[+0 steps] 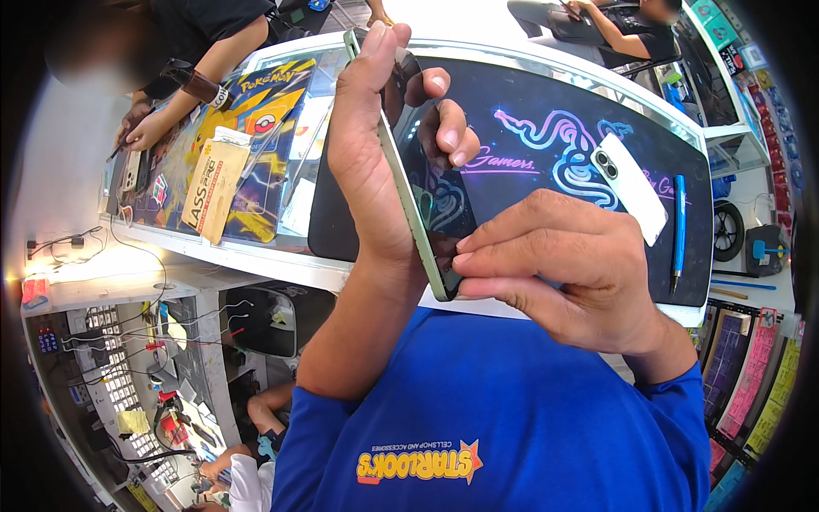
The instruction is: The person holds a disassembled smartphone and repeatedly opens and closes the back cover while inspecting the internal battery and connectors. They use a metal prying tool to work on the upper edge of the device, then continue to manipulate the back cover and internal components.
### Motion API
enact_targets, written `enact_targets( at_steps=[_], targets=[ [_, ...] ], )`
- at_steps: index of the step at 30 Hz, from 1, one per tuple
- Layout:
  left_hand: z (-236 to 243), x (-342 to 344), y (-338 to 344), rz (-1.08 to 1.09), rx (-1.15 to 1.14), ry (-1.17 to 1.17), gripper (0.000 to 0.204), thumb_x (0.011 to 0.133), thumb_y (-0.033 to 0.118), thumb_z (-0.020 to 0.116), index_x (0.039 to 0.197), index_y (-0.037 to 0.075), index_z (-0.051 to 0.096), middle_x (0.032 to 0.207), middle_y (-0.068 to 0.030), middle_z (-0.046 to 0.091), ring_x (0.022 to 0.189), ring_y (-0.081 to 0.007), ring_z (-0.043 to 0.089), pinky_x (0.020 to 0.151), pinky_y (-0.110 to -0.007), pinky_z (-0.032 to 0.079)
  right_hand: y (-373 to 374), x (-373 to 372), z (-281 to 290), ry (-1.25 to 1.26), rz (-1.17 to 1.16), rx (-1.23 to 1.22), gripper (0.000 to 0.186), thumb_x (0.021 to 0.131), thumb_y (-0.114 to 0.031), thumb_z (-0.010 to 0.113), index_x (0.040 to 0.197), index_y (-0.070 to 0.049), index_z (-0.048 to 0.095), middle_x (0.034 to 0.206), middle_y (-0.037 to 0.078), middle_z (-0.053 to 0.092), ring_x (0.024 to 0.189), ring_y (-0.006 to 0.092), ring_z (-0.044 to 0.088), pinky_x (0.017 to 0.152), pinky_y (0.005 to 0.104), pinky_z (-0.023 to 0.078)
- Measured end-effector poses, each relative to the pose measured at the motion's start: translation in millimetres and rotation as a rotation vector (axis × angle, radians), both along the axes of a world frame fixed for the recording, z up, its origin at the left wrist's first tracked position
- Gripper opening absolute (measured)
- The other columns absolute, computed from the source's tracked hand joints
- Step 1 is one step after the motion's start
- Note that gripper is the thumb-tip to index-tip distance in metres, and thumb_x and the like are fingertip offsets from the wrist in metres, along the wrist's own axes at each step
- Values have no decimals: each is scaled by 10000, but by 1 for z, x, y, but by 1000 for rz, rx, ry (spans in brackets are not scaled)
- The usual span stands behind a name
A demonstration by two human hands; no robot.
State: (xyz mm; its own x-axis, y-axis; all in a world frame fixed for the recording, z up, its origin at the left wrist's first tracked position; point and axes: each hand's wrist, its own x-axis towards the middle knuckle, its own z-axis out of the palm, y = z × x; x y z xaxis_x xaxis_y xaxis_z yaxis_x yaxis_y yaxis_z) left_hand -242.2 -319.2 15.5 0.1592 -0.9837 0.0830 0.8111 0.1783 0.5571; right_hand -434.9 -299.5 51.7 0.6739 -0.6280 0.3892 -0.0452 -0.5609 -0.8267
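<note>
My left hand (380,154) is closed round a phone (435,213) with a pale green edge and a dark glossy face, held tilted on its side. My right hand (554,273) grips the phone's lower end with fingertips and thumb; whether it pinches anything thin there I cannot make out. To the right, a white phone (640,200) lies on a black printed mat (520,94), beside a blue pen-like tool (678,235).
A glass counter (290,256) carries a yellow printed mat (273,85) and a paper packet (217,179). A person's hands (141,128) work at its left. Another person (614,30) sits beyond the counter. Accessory racks (751,384) stand right; a cluttered desk (145,384) is at lower left.
</note>
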Motion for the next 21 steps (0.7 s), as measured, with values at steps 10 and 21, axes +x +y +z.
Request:
enact_targets(
  at_steps=[10,21],
  targets=[
    [3,0,-4,-32,111,-32,572,1174,543,551,1478,61,595,1025,-133,641,683,-190,592,609,-355,488,-8,-1,-3,3,3,67,183,839,-25,939,1012,-28,881,999,133,830,922,229,797,783,328,629],
    [10,-12,-6,91,160,-262,615,1153,554,607,1467,25,595,1008,-120,647,656,-158,591,569,-326,501,-7,-1,-9,-4,-26,86,173,839,-21,934,1002,-24,876,1004,132,830,940,234,788,825,344,622]
  ],
)
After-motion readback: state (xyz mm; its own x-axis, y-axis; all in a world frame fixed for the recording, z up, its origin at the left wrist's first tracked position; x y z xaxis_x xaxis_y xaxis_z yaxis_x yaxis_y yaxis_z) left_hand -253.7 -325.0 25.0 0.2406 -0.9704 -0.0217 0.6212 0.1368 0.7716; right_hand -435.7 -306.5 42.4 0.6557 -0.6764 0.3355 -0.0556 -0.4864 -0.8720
